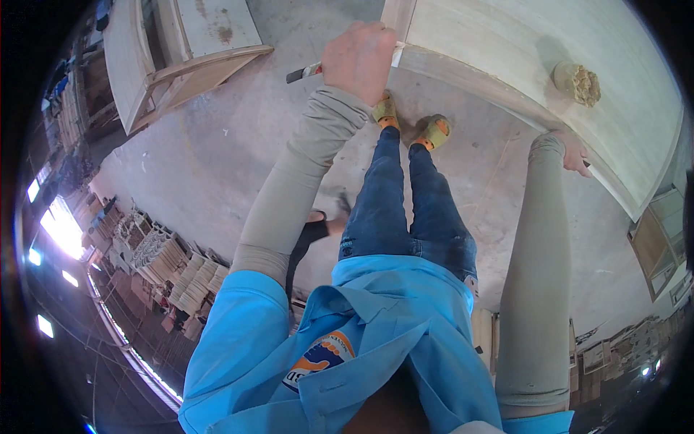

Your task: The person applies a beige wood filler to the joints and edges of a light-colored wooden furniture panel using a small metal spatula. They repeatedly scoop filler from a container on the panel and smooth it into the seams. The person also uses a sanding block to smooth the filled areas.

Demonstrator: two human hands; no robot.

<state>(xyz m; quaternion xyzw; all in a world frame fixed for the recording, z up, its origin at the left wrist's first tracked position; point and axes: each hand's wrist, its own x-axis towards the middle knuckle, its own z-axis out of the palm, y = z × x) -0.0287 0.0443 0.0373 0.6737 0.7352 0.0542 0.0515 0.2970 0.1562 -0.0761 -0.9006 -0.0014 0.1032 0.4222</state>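
Note:
My left hand (359,61) is closed around a putty knife (303,73) with a dark and red handle. Its pale tip comes out on the other side of the fist, at the corner of a large pale wooden furniture piece (477,32). On that wide surface sits a rough yellowish lump (576,83), which looks like putty. Along the near edge of the same piece, far to the right, is my right hand (575,153), its fingers curled. A small dark bit shows by the fingertips, too little to name.
An unfinished wooden frame piece (191,69) stands at the far left. Another person's foot in a black sandal (322,218) is left of my legs. Stacked wooden parts (163,257) line the left side. A wooden frame (658,242) leans at the right.

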